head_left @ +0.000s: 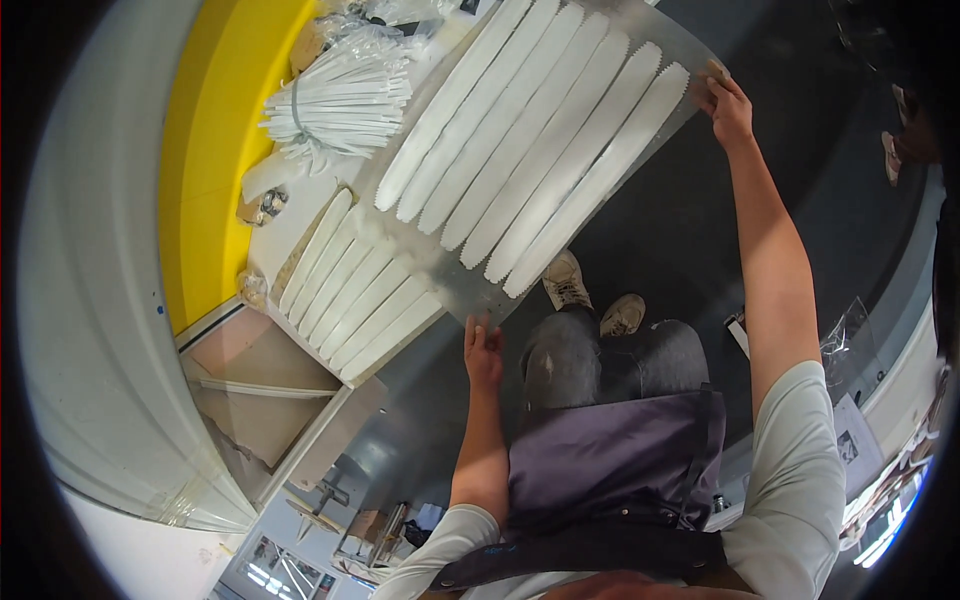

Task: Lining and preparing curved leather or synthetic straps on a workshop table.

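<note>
Between my hands is a thin translucent sheet (452,278), tilted across the upper middle of the view. Several long white strips (545,150) with jagged ends lie side by side along it. My left hand (483,355) pinches the sheet's near corner, fingertips at its edge. At the right-hand corner, my right hand (728,108) grips the edge with its fingers wrapped round. Below and left of the sheet, a board (347,377) bears similar white strips (350,290), partly covered by the sheet.
A bundle of thin white strips (345,105), tied round, sits on the worktop beside a yellow panel (205,170). Clear plastic bags (385,45) lie behind it. Nearer is an open compartment (265,385). Another person's foot (891,158) shows at the far right.
</note>
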A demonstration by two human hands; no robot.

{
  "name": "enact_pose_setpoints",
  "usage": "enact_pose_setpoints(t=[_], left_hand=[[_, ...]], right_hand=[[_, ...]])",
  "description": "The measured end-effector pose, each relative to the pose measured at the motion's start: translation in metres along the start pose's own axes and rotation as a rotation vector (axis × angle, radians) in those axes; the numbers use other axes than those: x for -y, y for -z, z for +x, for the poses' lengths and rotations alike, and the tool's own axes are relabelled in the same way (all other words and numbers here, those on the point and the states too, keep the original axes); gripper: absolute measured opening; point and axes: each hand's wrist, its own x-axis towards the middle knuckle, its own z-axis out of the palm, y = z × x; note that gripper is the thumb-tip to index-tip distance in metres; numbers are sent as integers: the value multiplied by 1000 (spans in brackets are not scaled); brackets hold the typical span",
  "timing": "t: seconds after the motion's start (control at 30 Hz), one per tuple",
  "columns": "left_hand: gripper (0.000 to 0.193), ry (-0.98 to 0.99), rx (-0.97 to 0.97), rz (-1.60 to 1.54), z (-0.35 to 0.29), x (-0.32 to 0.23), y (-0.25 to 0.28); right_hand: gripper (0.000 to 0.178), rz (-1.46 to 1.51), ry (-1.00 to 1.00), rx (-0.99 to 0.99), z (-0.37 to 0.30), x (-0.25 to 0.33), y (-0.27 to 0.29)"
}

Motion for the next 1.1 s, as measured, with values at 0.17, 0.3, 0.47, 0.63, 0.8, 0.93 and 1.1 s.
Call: enact_pose_setpoints(t=[0.17,0.3,0.47,0.63,0.8,0.93,1.1], left_hand=[[47,14,-48,99,24,-6,-1],[47,-16,-36,149,37,-8,-4],[46,-32,-51,154,48,-6,-6],[46,19,-117,235,77,-10,-1],[43,221,-196,252,83,-27,7],[41,314,-172,323,72,-30,-5],[41,257,-285,419,33,-52,-23]], right_hand=[[28,-23,-44,-83,11,-11,8],[29,-34,-70,-132,20,-20,16],[32,64,-27,-169,33,-23,14],[37,76,-114,-178,34,-33,12],[50,-172,-232,-260,5,-39,-13],[52,-112,-195,-282,-4,-44,3],[48,20,-328,-88,-105,-31,-2]])
